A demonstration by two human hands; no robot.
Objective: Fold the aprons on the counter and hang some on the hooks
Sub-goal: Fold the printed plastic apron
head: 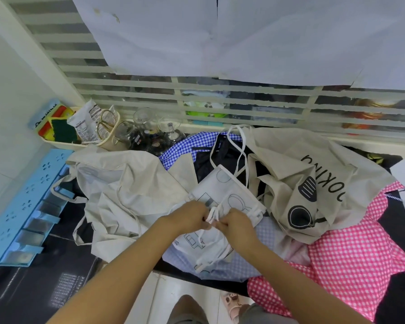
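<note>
A folded white apron (222,195) with line drawings lies on the pile in the middle of the dark counter (80,225). My left hand (192,215) and my right hand (235,222) meet over it, both pinching its white ties (214,215). Around it lie a beige apron (136,197) on the left, a beige apron with black print (313,183) on the right, a pink checked apron (351,249) at the front right, a blue checked one (180,148) and a black one (229,148) behind.
A blue wall rack with hooks (21,211) hangs at the left. A cream basket (108,139) with packets and sponges, and glass jars (138,134), stand at the back left. A slatted window (220,94) runs behind the counter. Feet in slippers show on the floor below.
</note>
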